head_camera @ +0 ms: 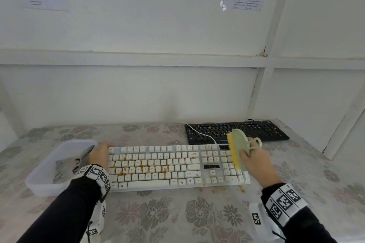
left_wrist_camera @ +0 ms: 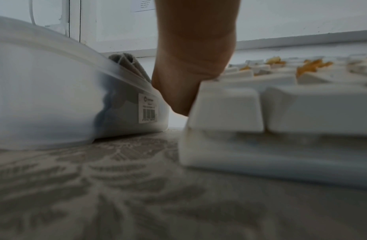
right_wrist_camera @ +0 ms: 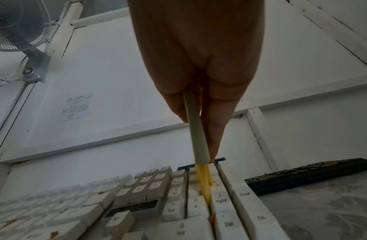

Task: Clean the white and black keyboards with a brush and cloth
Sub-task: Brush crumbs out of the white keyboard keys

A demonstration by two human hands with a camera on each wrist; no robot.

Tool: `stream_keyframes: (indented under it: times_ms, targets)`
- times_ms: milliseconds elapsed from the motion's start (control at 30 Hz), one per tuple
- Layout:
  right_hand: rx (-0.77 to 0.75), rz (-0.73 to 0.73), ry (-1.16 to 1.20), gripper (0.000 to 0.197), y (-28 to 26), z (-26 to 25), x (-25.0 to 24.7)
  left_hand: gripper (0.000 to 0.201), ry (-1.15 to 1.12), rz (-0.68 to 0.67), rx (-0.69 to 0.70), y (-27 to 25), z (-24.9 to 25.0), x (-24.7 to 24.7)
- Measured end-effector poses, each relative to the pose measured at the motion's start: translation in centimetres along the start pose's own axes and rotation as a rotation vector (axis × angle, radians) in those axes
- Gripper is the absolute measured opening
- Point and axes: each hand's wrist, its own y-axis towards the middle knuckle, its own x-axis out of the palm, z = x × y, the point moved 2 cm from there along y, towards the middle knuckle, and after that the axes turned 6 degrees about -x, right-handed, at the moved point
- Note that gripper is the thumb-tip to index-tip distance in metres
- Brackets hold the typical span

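The white keyboard [head_camera: 177,165] lies across the middle of the table, with orange crumbs among its letter keys. My left hand [head_camera: 100,154] holds its left end, the thumb [left_wrist_camera: 178,91] down against the side edge [left_wrist_camera: 223,107]. My right hand [head_camera: 249,154] grips a green brush [head_camera: 238,144] by its looped handle. The yellow bristles [right_wrist_camera: 205,185] stand in the number pad keys [right_wrist_camera: 219,203]. Behind it at the right lies the black keyboard [head_camera: 246,130], also strewn with crumbs. A grey cloth [head_camera: 79,161] sits in the tub on the left.
A translucent plastic tub [head_camera: 45,181] stands against the white keyboard's left end. A white cable [head_camera: 201,134] runs over the black keyboard. Loose crumbs [head_camera: 217,190] lie on the floral tablecloth before the number pad. A wall closes the back; a fan [right_wrist_camera: 16,29] hangs above left.
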Motion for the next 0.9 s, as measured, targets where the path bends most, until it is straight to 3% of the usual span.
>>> stream_keyframes:
  times_ms: [67,167,300,433,533,567,633,800,900]
  targets:
    - [0.051,-0.054,-0.031,0.017,-0.1,0.5,0.4,0.024,0.03,-0.003,0.024,0.1,0.0,0.0]
    - [0.094,-0.116,-0.086,0.034,-0.2,1.4,0.6,0.023,0.035,0.003,0.007,0.1,-0.1,-0.2]
    - [0.128,-0.161,-0.079,0.024,-0.6,1.5,0.2,0.021,0.004,0.009,-0.02,-0.4,0.2,-0.2]
    - [0.115,-0.057,-0.019,0.025,-0.4,0.8,-0.9,0.022,-0.022,0.003,-0.037,-0.7,0.3,-0.3]
    - [0.009,0.031,0.001,0.011,-0.1,-0.2,-1.1,0.023,-0.022,0.004,-0.036,-0.7,0.1,-0.2]
    - [-0.015,0.035,-0.009,0.024,0.1,-0.4,-0.9,0.022,-0.024,-0.001,-0.03,-0.9,0.2,-0.1]
    - [0.001,-0.019,-0.012,0.03,0.3,-0.8,-0.6,0.021,-0.02,0.002,-0.027,-0.5,0.2,-0.1]
    - [0.076,-0.127,-0.073,0.012,0.6,-0.7,-0.6,0.028,-0.012,0.014,-0.024,1.0,-0.6,-0.2]
    - [0.134,-0.181,-0.03,0.022,0.2,-0.2,-1.0,0.022,-0.053,0.02,-0.053,0.3,-0.3,0.2]
